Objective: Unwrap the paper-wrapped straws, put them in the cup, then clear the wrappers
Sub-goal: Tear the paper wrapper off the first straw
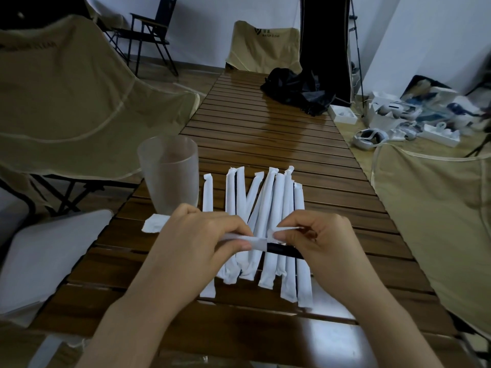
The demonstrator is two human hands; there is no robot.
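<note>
I see both hands raised just above the slatted wooden table (pixel 279 134), near its front edge. My left hand (pixel 196 240) pinches the still-wrapped part of one straw (pixel 284 250) between thumb and fingers; the white paper ends near the middle, and a short black length of straw shows bare to the right of it. My right hand (pixel 316 243) grips that bare black end and pinches a torn strip of wrapper (pixel 288 229) between thumb and forefinger, just above the straw.

Beneath the hands lies a row of wrapped straws (pixel 268 208), pointing from the front edge toward the far edge, several overlapping. I count about eight; the hands hide part of the row, so the number is not sure.

One frosted cup (pixel 170 176) stands upright by the left edge, just beside the row, with no straw visible inside. One loose scrap of white paper (pixel 154 223) lies in front of the cup, close to the left edge.

One black cloth bundle (pixel 297 91) sits at the far right corner. Three beige folding chairs (pixel 66 96) stand around the table.
</note>
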